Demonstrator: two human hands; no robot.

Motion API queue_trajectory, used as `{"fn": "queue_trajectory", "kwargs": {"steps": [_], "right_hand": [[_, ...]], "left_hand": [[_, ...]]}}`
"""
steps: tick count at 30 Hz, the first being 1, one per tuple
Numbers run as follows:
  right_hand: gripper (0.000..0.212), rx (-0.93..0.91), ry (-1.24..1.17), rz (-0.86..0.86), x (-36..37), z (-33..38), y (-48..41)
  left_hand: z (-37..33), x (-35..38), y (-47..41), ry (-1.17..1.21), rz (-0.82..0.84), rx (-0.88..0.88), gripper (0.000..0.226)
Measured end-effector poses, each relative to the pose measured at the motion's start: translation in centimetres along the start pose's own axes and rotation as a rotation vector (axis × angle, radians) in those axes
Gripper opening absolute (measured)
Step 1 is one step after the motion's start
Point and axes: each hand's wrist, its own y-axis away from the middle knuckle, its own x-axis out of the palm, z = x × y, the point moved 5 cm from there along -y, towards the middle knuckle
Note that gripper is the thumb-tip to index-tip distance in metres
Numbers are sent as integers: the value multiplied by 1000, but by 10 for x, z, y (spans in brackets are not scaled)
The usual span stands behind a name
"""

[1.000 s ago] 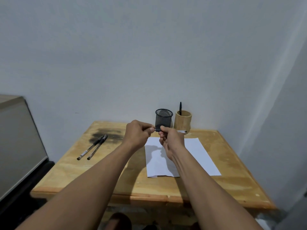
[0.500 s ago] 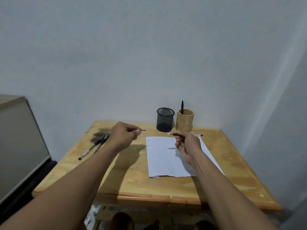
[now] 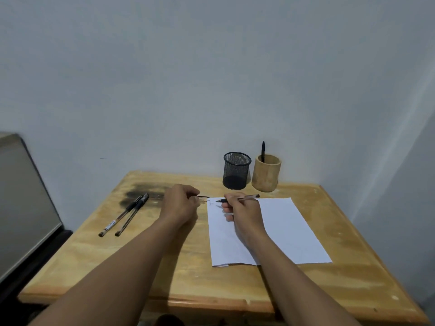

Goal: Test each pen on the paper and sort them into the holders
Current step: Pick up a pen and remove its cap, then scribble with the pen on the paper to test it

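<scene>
My right hand [image 3: 242, 211] grips a clear-barrelled pen [image 3: 247, 197], its tip pointing left over the top left corner of the white paper [image 3: 287, 227]. My left hand [image 3: 180, 204] is closed on the pen's cap [image 3: 203, 196], whose dark end sticks out just left of the paper. Two capped pens [image 3: 126, 215] lie side by side on the table's left part. At the back stand a black mesh holder [image 3: 236, 170], with nothing visible inside, and a bamboo holder [image 3: 266, 172] with one black pen [image 3: 263, 151] upright in it.
The wooden table [image 3: 164, 267] has a dark stain [image 3: 141, 188] at its back left. A grey wall rises right behind the holders. A grey cabinet or appliance [image 3: 21, 203] stands left of the table.
My hands pulled apart, the cap coming off in the left hand. Both then lowered; the right hand brought the pen tip down toward the paper's top left corner.
</scene>
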Motion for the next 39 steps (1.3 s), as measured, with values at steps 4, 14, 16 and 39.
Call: {"fn": "queue_trajectory", "kwargs": {"steps": [4, 14, 16, 39], "right_hand": [[17, -13, 68, -72, -8, -9, -5], [20, -33, 118, -100, -9, -9, -4], [19, -31, 106, -103, -9, -8, -3], [22, -166, 492, -13, 15, 0, -23]], "left_hand": [[8, 13, -19, -68, -10, -23, 8], [9, 23, -20, -199, -20, 113, 21], [8, 18, -9, -253, 10, 191, 29], [18, 29, 35, -629, 322, 245, 67]]}}
